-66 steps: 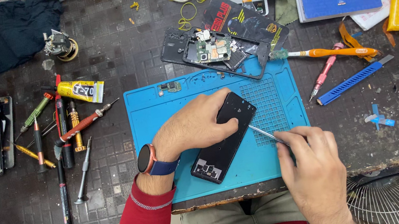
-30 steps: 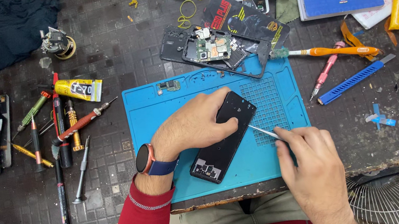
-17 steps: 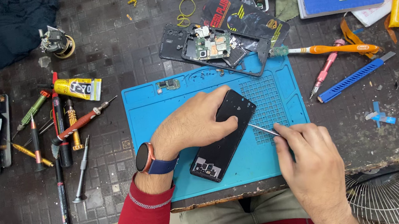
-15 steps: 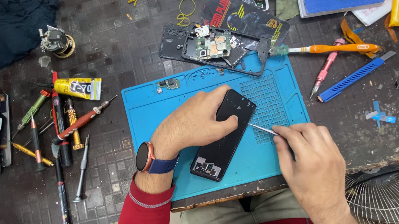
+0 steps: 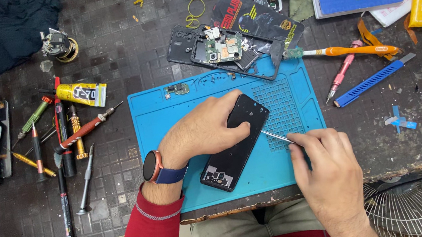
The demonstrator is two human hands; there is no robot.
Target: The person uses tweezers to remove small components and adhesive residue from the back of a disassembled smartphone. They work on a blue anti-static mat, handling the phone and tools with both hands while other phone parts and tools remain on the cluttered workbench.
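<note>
Right hand (image 5: 326, 174) is pinching thin metal tweezers (image 5: 276, 137) at the near edge of the blue mat (image 5: 168, 118) — tips touching the black phone (image 5: 235, 142) lying mid-mat. Left hand (image 5: 204, 130) is lying flat over the phone, pinning it down. Just past the mat — an opened phone frame (image 5: 224, 51).

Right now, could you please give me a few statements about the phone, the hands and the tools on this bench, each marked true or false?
1. The left hand presses on the black phone. True.
2. The phone lies on bare wood. False: it lies on the blue mat.
3. The right hand holds a thin metal tool whose tip meets the phone's edge. True.
4. The orange-handled brush lies on the mat. False: it lies on the dark bench, right of the mat.
5. The left wrist wears a watch. True.
</note>
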